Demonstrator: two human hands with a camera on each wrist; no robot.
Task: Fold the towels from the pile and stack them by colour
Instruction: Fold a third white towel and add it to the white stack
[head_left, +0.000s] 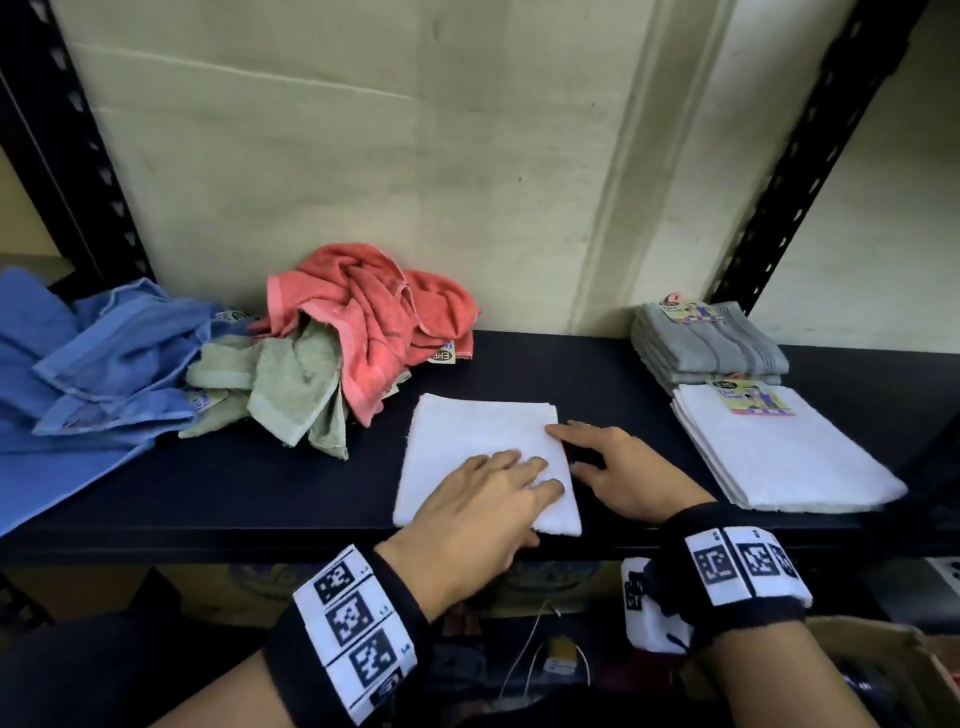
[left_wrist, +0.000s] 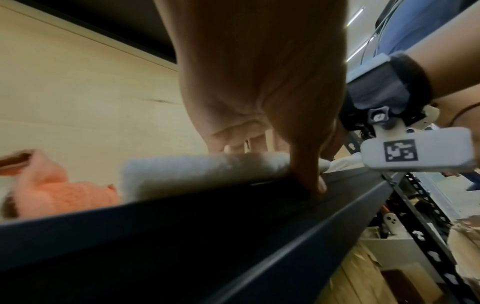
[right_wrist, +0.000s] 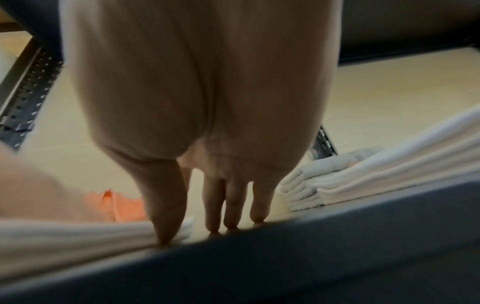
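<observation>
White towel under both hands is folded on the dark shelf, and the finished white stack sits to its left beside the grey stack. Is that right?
Not quite. The head view shows the white stack to the right of the folded white towel, in front of the grey stack. To its left is the unfolded pile. The left hand lies flat on the towel; the right hand touches its right edge.

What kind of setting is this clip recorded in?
Probably a storeroom or stockroom: a dark shelf on slotted black metal uprights against a bare wall, labelled folded towels, and a cardboard box below.
</observation>
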